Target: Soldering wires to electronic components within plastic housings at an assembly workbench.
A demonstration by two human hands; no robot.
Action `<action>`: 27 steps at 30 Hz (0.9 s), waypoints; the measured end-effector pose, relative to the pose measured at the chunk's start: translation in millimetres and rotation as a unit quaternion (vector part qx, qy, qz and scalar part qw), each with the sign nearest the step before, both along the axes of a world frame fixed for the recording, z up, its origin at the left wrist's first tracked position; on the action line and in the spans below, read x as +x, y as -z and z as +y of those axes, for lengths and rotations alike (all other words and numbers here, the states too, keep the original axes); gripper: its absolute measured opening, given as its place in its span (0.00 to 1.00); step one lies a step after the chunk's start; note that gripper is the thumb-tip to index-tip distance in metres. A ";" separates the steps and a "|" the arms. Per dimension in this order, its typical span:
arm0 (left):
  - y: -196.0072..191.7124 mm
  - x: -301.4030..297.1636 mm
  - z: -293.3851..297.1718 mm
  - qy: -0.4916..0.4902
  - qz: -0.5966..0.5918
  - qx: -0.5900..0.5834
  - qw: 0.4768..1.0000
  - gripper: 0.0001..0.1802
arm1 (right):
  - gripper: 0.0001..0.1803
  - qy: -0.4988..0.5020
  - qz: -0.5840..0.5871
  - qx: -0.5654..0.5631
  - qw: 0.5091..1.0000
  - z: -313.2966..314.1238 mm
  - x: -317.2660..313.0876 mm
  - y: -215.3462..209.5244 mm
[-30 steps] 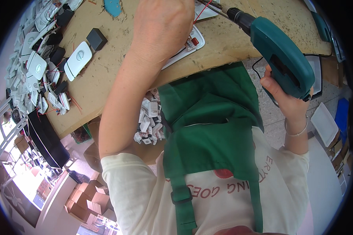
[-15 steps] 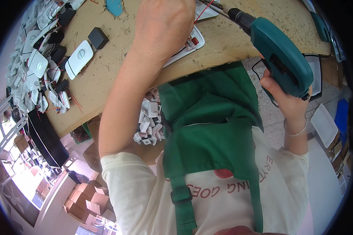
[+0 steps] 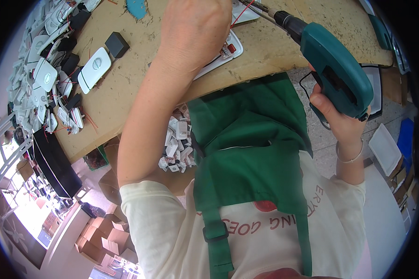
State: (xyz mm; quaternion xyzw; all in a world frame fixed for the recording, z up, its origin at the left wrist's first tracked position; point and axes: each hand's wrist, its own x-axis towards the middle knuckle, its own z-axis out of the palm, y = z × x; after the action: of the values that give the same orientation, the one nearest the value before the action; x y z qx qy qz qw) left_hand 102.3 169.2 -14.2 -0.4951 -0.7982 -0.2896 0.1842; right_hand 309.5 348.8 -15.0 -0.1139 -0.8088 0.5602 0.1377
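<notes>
Head view: I see both hands over a worn wooden bench (image 3: 274, 51), a green apron (image 3: 251, 153) below it
Right hand (image 3: 342, 118): fingers wrapped fully around the grip of a teal electric screwdriver (image 3: 333, 69), firmly closed on it
Screwdriver position: angled up-left, its bit (image 3: 260, 9) reaching toward the top edge of the frame, over the bench
Left hand (image 3: 195, 28): back of the hand toward me, pressed down on a flat white device (image 3: 226, 51) at the bench edge; I cannot tell how far the fingers are closed
Nearby: a white oval casing (image 3: 94, 69) and a black block (image 3: 117, 44) lie left of the left forearm
Far left: heap of white casings (image 3: 37, 69)
Under bench: pile of small white parts (image 3: 177, 144)
</notes>
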 end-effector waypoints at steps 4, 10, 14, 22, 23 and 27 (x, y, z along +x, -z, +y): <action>-0.3 -0.4 0.4 0.003 0.008 0.001 1.000 0.03 | 0.16 -0.008 -0.011 -0.002 1.000 -0.1 -1.1 0.0; -1.0 -0.4 0.5 0.016 0.005 0.018 1.000 0.02 | 0.17 -0.013 -0.009 -0.013 1.000 1.3 6.6 2.3; -1.0 -0.5 0.4 0.016 0.009 0.013 1.000 0.03 | 0.18 -0.001 -0.040 -0.051 0.998 3.7 20.1 2.7; -0.4 1.9 -0.6 -0.015 0.003 0.002 1.000 0.04 | 0.23 -0.023 -0.038 -0.145 0.988 11.9 42.9 2.0; -0.1 2.1 -0.5 -0.015 0.003 0.002 1.000 0.04 | 0.27 -0.015 -0.001 -0.153 0.988 12.3 43.5 3.1; 1.0 2.4 -0.4 -0.041 -0.015 -0.004 0.999 0.04 | 0.38 0.023 0.060 -0.208 0.976 16.0 39.5 7.1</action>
State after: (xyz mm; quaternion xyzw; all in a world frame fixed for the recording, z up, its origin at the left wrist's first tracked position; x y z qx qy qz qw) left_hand 104.7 168.7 -15.2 -0.4585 -0.8214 -0.2862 0.1821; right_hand 349.0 364.9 -22.0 -0.1246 -0.6620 0.7188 0.1718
